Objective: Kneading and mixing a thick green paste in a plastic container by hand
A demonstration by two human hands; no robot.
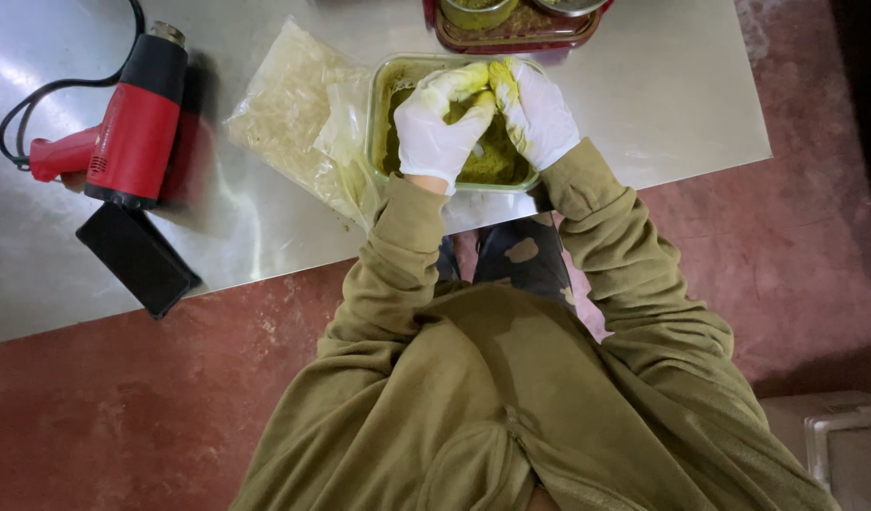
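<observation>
Hands in stained white gloves meet over a rectangular glass dish [386,80] of yellow-green paste [497,161] on a steel counter [663,85]. The left hand [437,128] and right hand [535,114] are curled together, fingers closed around a lump of the paste, apparently kneading or shaping it. A clear bag of pale grains [284,114] lies just left of the dish; a red heat gun [123,132] and a dark phone [137,257] sit further left. A red tray [516,33] lies beyond.
</observation>
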